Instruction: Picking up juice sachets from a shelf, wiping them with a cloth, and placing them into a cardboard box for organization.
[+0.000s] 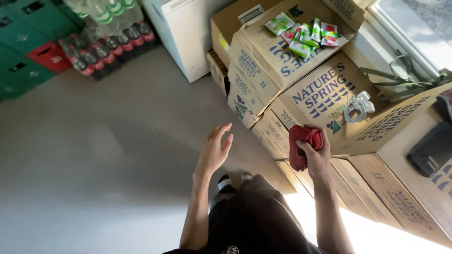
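**Red cloth bunched in my right hand, left hand free**

From the head view I look down on a grey floor (94, 155) and a stack of cardboard boxes (325, 94) beyond my fingers; I count at least eight boxes, though the ones at the lower right run off the frame and several are half covered by those above. At the top left, far past my left fingertips, green crates (19, 61) and one red crate (49, 56) are cut by the edge, beside shrink-wrapped bottles (110, 42) too crowded to count. A white cabinet (186, 33) stands between them and the boxes.

My right hand (316, 157) has its fingers clamped around a red cloth (301, 143); the cloth bulges above the knuckles and hangs below the palm, in front of a box edge. How it is folded I cannot tell.

My left hand (214, 150) is held up over the floor, fingers spread and holding nothing, well apart from the cloth.

Above my right fingers a coiled white cable with a plug (356, 107) lies on a box. Further up sit about seven small green and red packets (303, 33), overlapping.
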